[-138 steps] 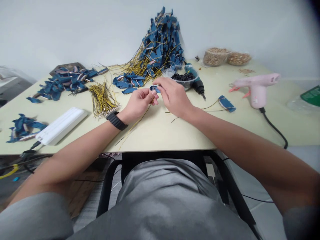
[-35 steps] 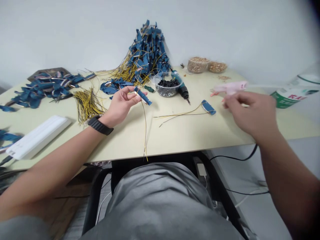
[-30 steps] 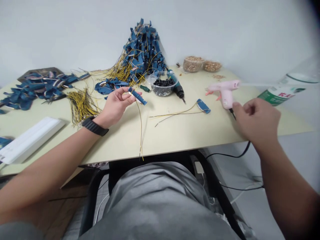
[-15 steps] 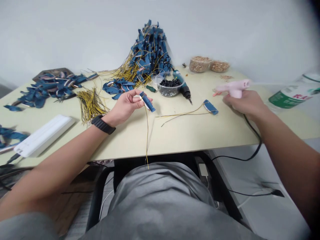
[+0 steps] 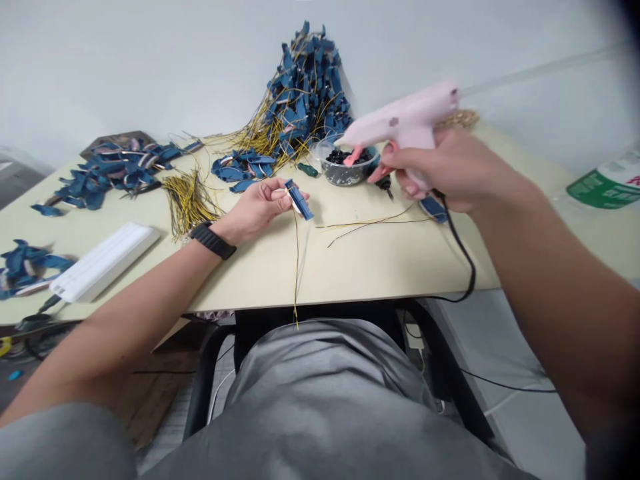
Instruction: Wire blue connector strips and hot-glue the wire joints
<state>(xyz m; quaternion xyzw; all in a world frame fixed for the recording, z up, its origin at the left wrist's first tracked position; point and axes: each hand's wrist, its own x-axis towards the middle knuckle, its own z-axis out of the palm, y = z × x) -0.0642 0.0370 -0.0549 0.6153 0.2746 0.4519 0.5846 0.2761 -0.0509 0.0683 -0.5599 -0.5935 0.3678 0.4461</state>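
Observation:
My left hand (image 5: 263, 208) pinches a small blue plastic part (image 5: 299, 199) with a white underside, and a thin yellow-and-black wire (image 5: 297, 267) hangs from it past the table edge. My right hand (image 5: 445, 167) is wrapped round the handle of a pale pink glue gun (image 5: 400, 117) with a coral trigger. Its nozzle points left, over the bowl area and toward the left hand's side. Partly hidden under my right hand, a second blue part (image 5: 434, 209) lies on the table with its wires stretching left.
A clear bowl of small black pieces (image 5: 345, 175) stands behind the hands, beside a power screwdriver (image 5: 384, 185). A tall heap of wired blue parts (image 5: 307, 93) leans at the wall. Left are a yellow wire bundle (image 5: 187, 203) and a white power block (image 5: 107, 260). A bottle (image 5: 605, 183) lies right.
My right hand has lifted the glue gun off to the left and up, turning its nozzle toward the middle. My left hand keeps its hold on the blue part, nearly still.

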